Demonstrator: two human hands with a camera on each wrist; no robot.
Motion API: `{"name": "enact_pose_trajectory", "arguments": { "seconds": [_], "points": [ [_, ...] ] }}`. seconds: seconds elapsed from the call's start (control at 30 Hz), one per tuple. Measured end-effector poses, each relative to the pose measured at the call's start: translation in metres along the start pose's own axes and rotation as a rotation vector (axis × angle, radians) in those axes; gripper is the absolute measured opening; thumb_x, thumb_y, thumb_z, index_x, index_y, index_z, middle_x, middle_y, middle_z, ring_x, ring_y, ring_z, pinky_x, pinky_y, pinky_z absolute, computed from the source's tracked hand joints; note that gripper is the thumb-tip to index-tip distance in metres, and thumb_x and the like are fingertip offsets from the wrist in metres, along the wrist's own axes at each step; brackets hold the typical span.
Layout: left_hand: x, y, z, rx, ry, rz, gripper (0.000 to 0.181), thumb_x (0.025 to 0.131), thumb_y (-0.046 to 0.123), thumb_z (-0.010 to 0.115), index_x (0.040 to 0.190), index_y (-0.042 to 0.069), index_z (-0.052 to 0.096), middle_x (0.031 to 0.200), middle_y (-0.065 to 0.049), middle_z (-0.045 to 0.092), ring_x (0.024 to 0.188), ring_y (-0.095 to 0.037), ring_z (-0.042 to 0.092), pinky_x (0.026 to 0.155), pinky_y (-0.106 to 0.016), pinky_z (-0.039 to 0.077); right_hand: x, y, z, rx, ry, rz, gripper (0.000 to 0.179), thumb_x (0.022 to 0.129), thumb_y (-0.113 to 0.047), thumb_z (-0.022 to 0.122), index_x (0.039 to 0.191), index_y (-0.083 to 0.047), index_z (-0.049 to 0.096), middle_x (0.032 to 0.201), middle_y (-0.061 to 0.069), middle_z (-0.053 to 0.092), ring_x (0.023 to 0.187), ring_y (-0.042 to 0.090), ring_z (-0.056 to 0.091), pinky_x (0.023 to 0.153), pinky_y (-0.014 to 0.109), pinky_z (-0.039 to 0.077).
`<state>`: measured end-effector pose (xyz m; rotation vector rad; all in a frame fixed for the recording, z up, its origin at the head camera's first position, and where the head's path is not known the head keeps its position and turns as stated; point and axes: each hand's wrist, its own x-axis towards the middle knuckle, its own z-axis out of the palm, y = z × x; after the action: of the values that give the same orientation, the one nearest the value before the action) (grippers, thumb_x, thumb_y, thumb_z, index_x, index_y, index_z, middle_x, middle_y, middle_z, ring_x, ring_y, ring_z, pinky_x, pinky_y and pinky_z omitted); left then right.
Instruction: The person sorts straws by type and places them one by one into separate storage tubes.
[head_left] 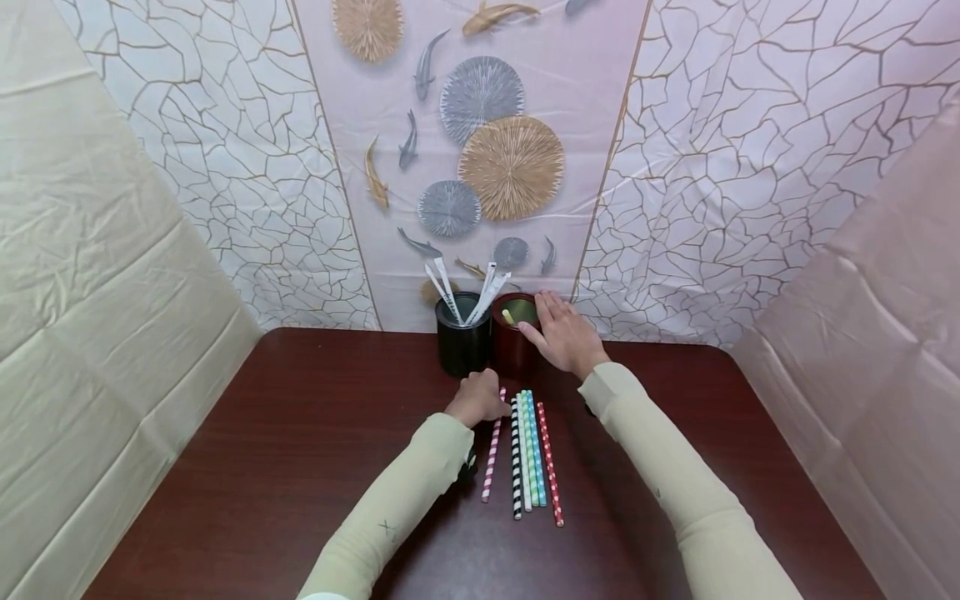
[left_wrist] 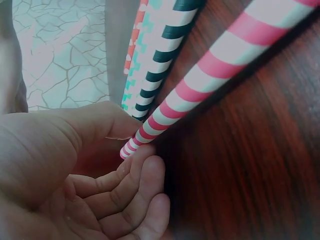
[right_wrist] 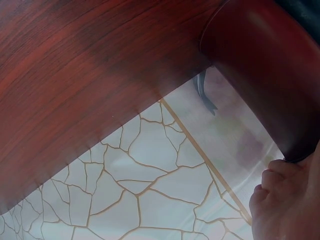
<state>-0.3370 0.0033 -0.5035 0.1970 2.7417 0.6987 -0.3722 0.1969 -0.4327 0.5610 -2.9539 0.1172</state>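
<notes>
My left hand [head_left: 477,398] pinches the far end of a pink-and-white striped paper straw [head_left: 491,462] between thumb and index finger. In the left wrist view that straw [left_wrist: 200,72] slants up to the right over the table. Just right of it lie several other paper straws side by side: a black-and-white striped one [head_left: 516,467], pale green and blue ones [head_left: 533,458], and a red dotted one [head_left: 551,471]. My right hand [head_left: 564,337] rests at the right rim of a dark red cup [head_left: 513,354], fingers extended. Inside the cup stands a yellowish straw [head_left: 507,317].
A black cup [head_left: 462,348] holding several white paper-wrapped sticks [head_left: 491,293] stands left of the red cup. Behind both hangs a patterned cloth [head_left: 510,167]. Plain cloth walls [head_left: 97,292] flank the dark wooden table [head_left: 300,467].
</notes>
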Motion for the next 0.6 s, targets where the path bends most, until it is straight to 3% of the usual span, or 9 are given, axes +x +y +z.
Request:
{"name": "enact_pose_trajectory", "arguments": {
  "seconds": [0.17, 0.37, 0.6],
  "points": [
    [0.001, -0.002, -0.006, 0.031, 0.01, 0.015, 0.029, 0.089, 0.033, 0.082, 0.096, 0.009, 0.069, 0.09, -0.008, 0.07, 0.087, -0.029, 0.067, 0.073, -0.042, 0.056, 0.0, -0.001, -0.001, -0.003, 0.008, -0.011, 0.085, 0.111, -0.061, 0.026, 0.166, 0.004, 0.02, 0.175, 0.022, 0.022, 0.164, 0.036, 0.02, 0.133, 0.051, 0.022],
    [-0.028, 0.01, -0.029, -0.034, 0.044, 0.032, 0.024, 0.092, 0.025, 0.081, 0.093, 0.006, 0.065, 0.087, -0.011, 0.067, 0.083, -0.029, 0.066, 0.074, -0.041, 0.056, 0.0, -0.001, -0.001, -0.002, 0.011, -0.016, 0.085, 0.112, -0.061, 0.026, 0.166, 0.004, 0.02, 0.175, 0.023, 0.022, 0.164, 0.036, 0.02, 0.133, 0.051, 0.021],
    [-0.041, 0.014, -0.046, -0.053, 0.102, 0.039, 0.024, 0.095, 0.026, 0.078, 0.097, 0.005, 0.065, 0.085, -0.009, 0.064, 0.08, -0.026, 0.062, 0.072, -0.037, 0.053, -0.001, -0.001, -0.001, -0.005, 0.007, -0.013, 0.085, 0.112, -0.061, 0.027, 0.165, 0.005, 0.02, 0.175, 0.023, 0.022, 0.164, 0.037, 0.02, 0.133, 0.052, 0.022]
  ]
}}
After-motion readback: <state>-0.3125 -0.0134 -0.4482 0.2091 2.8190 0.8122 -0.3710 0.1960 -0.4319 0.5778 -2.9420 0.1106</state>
